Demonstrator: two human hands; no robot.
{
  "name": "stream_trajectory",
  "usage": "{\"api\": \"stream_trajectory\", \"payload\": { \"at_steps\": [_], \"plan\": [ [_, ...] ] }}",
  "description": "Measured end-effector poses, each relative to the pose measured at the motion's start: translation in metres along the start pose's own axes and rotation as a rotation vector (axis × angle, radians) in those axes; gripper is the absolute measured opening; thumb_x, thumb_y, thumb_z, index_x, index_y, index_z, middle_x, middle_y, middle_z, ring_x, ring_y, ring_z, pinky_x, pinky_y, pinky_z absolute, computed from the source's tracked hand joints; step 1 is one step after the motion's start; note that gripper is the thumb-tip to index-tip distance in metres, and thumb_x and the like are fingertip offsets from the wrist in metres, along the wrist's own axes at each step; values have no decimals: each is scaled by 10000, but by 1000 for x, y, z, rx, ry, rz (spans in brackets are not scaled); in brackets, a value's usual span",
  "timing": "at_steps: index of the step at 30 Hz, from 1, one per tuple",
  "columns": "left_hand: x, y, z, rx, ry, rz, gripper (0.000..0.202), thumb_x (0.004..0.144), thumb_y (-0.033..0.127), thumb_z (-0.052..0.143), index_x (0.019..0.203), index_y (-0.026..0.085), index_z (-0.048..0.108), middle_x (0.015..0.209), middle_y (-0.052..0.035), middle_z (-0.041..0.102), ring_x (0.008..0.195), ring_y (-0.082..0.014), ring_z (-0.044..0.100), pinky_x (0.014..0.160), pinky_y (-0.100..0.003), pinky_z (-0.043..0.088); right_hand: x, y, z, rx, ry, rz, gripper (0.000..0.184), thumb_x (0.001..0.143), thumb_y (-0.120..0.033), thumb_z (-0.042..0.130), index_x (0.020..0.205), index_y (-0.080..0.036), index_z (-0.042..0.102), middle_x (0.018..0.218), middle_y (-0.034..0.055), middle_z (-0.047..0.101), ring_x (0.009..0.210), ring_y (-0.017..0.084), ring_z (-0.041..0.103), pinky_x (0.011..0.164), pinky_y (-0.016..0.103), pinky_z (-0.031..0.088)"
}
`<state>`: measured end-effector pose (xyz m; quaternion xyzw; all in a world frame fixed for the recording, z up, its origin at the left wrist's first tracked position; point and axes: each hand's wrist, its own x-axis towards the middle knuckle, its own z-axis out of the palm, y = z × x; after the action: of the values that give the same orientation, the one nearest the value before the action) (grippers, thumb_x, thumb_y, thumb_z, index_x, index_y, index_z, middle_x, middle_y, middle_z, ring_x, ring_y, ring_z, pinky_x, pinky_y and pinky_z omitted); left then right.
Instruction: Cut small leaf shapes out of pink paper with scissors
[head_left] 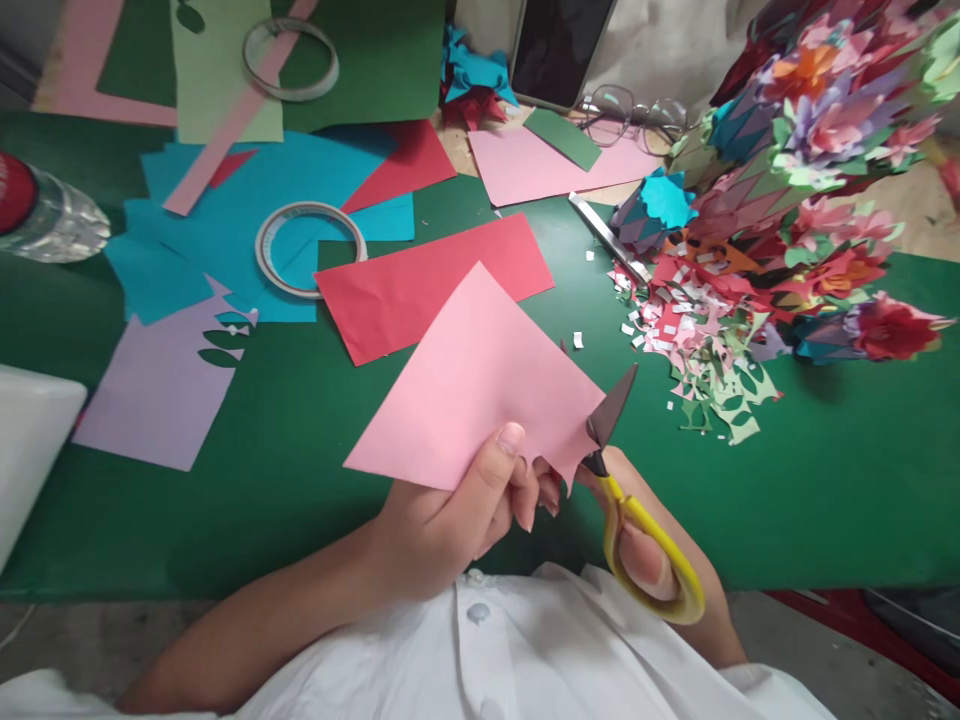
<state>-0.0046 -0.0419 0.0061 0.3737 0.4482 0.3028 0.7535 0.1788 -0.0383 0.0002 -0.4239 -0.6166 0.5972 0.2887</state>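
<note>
My left hand [465, 500] pinches a sheet of pink paper [472, 380] by its lower edge, thumb on top. Curved notches run along the sheet's lower right edge. Yellow-handled scissors [660, 570] are in my right hand [637, 545], with my thumb through one loop and the other fingers mostly hidden. The blades sit at the sheet's right edge, one blade showing above the paper. Just behind the pink sheet lies a red paper rectangle [420, 290] on the green table [825, 470].
Blue paper sheets [202, 250], two tape rolls [311, 290] and a notched lilac sheet [165, 390] lie left. A bottle [52, 210] is at the far left. Paper flowers [832, 130], small scraps [720, 350] and a utility knife [607, 235] lie right, with eyeglasses [637, 115] behind.
</note>
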Motion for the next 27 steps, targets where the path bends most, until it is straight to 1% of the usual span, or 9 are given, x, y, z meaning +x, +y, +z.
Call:
{"api": "stream_trajectory", "payload": {
  "at_steps": [2,4,10,13,16,19,21,23,27],
  "plan": [
    [0,2,1,22,13,27,595,976,555,308,544,196,504,340,57,324,350,-79,342,399,-241,271,0,2,0,79,-74,-15,637,794,-820,437,984,-233,597,723,3,502,596,156,433,549,301,415],
    [0,4,3,40,11,37,586,982,539,308,554,195,512,344,54,345,360,-77,357,399,-238,266,0,4,-1,138,-112,-12,613,792,-805,467,966,-230,590,726,-1,495,599,155,431,552,299,391],
    [1,6,3,63,1,31,586,988,539,295,573,199,531,355,46,373,378,-89,377,421,-235,314,1,0,1,165,-100,41,589,788,-804,476,837,-224,567,667,-15,469,563,146,407,530,298,339],
    [1,5,2,60,5,23,593,979,564,294,574,203,532,357,43,376,380,-97,380,419,-240,317,-1,-5,5,193,-33,59,564,781,-794,507,804,-231,542,632,-26,439,545,144,373,518,300,315],
    [0,4,1,55,-3,11,596,975,578,292,588,198,537,358,47,378,373,-91,379,433,-236,333,-2,-5,7,199,28,124,610,721,-837,522,789,-231,513,616,-30,414,538,143,333,504,299,288],
    [0,2,-1,51,-6,-5,593,979,572,287,599,193,540,364,55,371,362,-83,365,444,-229,347,-2,-1,4,177,-26,142,679,639,-896,516,743,-225,485,598,-34,428,519,132,334,490,289,283],
    [-1,2,-3,63,-1,-12,593,983,563,281,598,194,540,365,56,368,365,-83,365,443,-227,344,-1,2,1,152,-53,125,689,638,-901,508,708,-217,476,595,-33,447,517,125,354,497,283,298],
    [-1,2,-5,85,1,-4,593,988,555,279,598,195,543,366,55,376,376,-82,381,445,-225,337,0,2,-1,124,-51,121,693,646,-898,504,673,-207,467,588,-32,448,515,117,363,497,275,295],
    [-1,5,-10,125,19,23,577,994,533,299,602,198,560,371,52,391,399,-80,423,445,-225,329,-1,-4,-2,87,-5,169,701,644,-901,492,650,-200,466,539,-49,395,485,105,324,476,267,227]
  ]
}}
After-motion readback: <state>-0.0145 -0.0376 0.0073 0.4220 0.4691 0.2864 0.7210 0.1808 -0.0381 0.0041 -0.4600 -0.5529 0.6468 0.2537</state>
